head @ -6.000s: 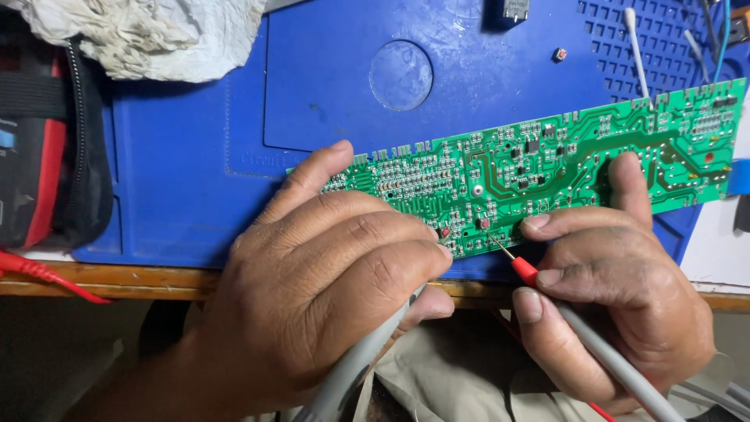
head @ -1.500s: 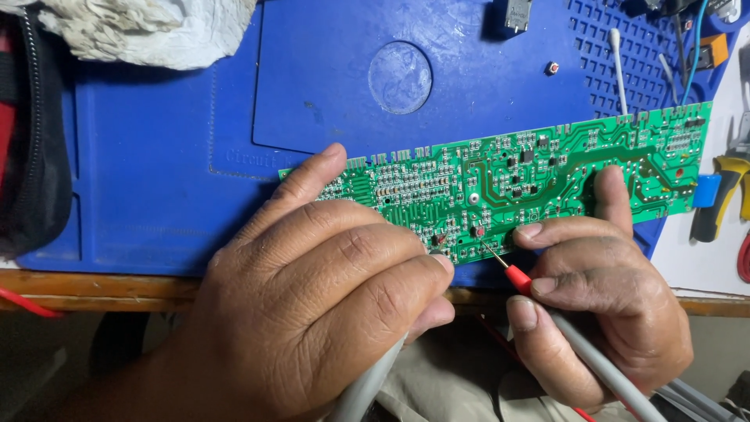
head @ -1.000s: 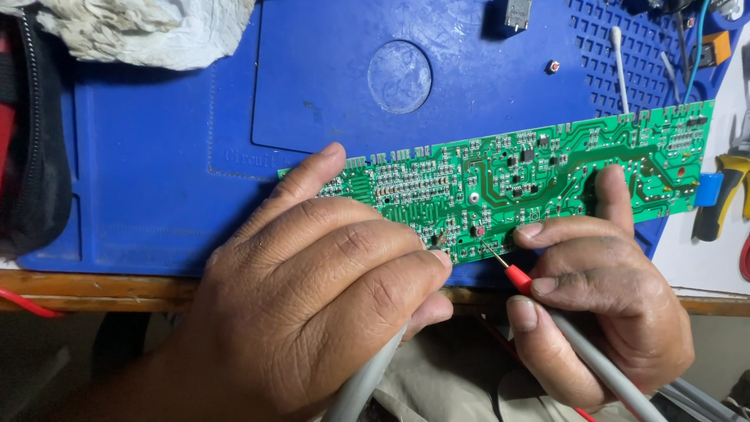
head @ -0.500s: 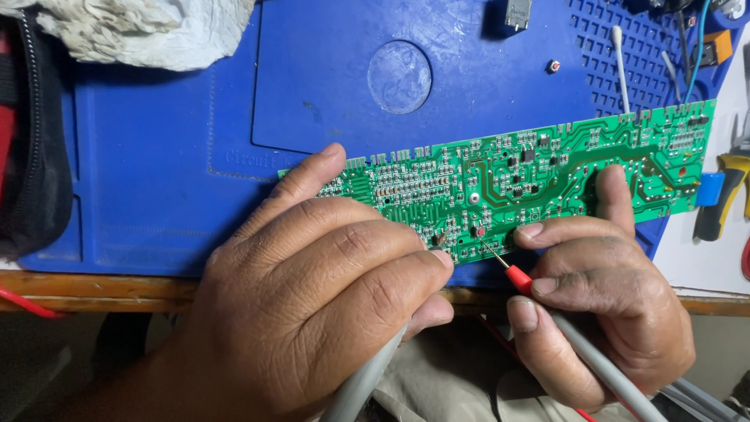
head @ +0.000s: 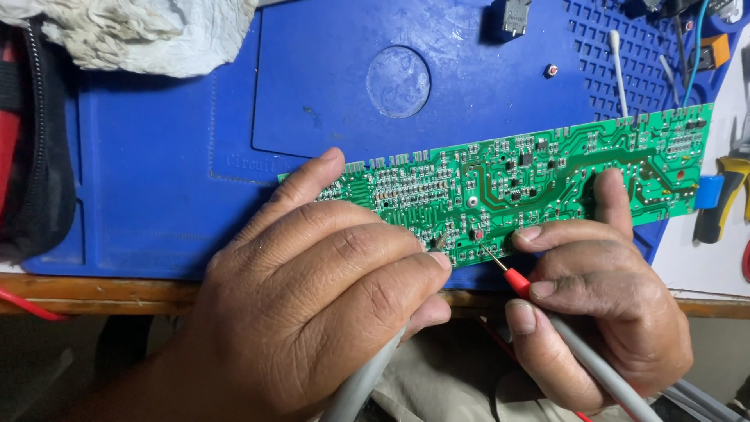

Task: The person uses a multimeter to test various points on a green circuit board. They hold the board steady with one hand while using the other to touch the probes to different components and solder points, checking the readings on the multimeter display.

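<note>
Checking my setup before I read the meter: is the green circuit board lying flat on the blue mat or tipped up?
Flat. The circuit board lies solder side up on the blue mat, with the right hand index finger resting on it.

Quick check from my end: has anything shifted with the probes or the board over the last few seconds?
Six seconds ago the view sat further left; it has since swung right, bringing the yellow-handled pliers into sight. Otherwise no change: the left hand and right hand keep their probes, the red-tipped probe included, on the green circuit board, on the blue mat.
</note>
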